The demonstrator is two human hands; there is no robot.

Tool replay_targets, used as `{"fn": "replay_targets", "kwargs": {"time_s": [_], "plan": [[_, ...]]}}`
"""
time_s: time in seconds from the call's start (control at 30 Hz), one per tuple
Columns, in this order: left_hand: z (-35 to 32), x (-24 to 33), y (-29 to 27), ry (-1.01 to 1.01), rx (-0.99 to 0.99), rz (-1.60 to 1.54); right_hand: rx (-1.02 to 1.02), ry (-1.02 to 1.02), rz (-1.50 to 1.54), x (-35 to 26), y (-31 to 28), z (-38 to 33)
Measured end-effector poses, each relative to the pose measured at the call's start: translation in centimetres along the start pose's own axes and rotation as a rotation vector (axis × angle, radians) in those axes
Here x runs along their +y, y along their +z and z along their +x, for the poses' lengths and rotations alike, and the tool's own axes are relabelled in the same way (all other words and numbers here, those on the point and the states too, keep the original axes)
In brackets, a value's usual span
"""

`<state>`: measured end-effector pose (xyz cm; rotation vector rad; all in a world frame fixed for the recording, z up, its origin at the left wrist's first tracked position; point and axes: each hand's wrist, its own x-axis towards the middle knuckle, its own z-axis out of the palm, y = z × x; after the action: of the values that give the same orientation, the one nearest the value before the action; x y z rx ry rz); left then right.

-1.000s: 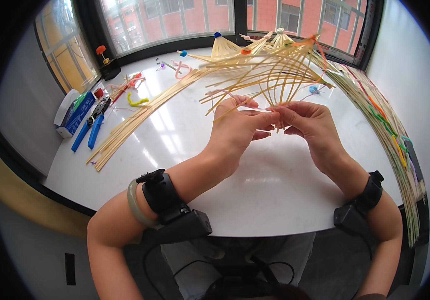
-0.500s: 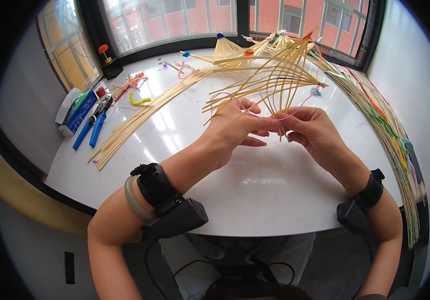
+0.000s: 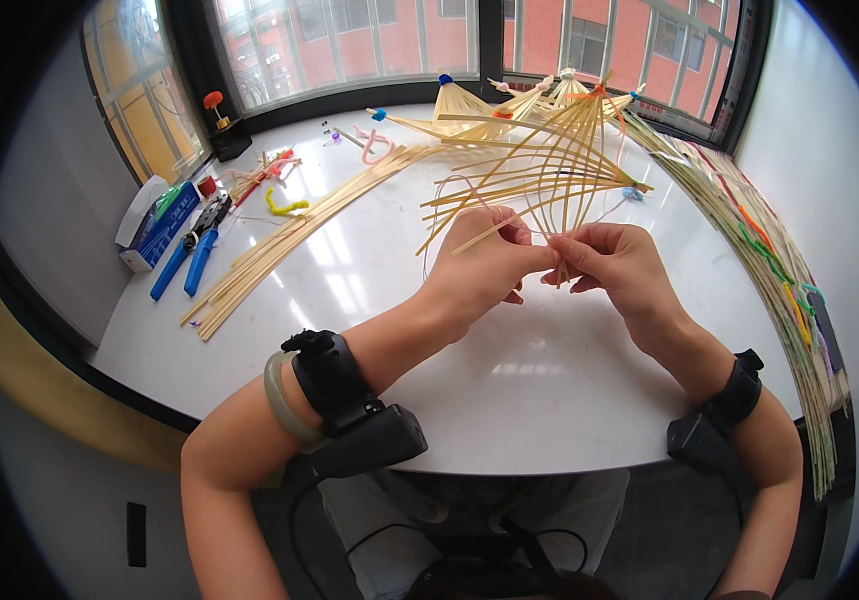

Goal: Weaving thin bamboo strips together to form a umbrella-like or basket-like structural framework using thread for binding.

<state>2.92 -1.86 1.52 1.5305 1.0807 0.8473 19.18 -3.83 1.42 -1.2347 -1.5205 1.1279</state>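
Observation:
Thin bamboo strips, loosely woven into an openwork piece [image 3: 556,172], spread out above the table beyond my hands. Several strip ends come together in a bundle between them. My left hand [image 3: 490,256] is closed, thumb and fingers pinching at this bundle, with a thin pale pink strand [image 3: 472,183] looping up beside it. From the other side my right hand [image 3: 618,262] pinches the same gathered strips, its fingertips meeting those of the left. Short strip ends poke out below the fingers. Exactly how the strand runs around the bundle is hidden by the fingers.
Loose bamboo strips [image 3: 295,230] lie at the left, near blue-handled pliers [image 3: 188,262] and a blue box [image 3: 162,228]. A yellow pipe cleaner [image 3: 285,204] rests beside them. Long strips [image 3: 770,250] with coloured pipe cleaners line the right edge. Tied bamboo fans [image 3: 455,100] stand by the window.
My left hand has moved slightly right and its spread fingers have closed in toward the right fingertips. The pink strand's loop has shifted, and the woven piece has moved a little.

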Motion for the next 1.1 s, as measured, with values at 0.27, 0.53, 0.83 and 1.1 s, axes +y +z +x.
{"fn": "replay_targets", "kwargs": {"time_s": [0.27, 0.53, 0.83, 1.1], "plan": [[-0.2, 0.1, 0.6, -0.154, -0.152, -0.321, 0.125, -0.099, 0.142, -0.1, 0.3, -0.1], [-1.0, 1.8, -2.2, 0.266, 0.285, 0.045, 0.325, -0.065, 0.257, 0.1, -0.7, 0.6], [0.6, 0.3, -2.1, 0.313, 0.474, 0.010, 0.313, -0.066, 0.327, 0.1, -0.7, 0.6], [0.6, 0.2, -2.5, 0.446, 0.520, -0.218, 0.293, -0.068, 0.351, 0.0, -0.6, 0.5]]}}
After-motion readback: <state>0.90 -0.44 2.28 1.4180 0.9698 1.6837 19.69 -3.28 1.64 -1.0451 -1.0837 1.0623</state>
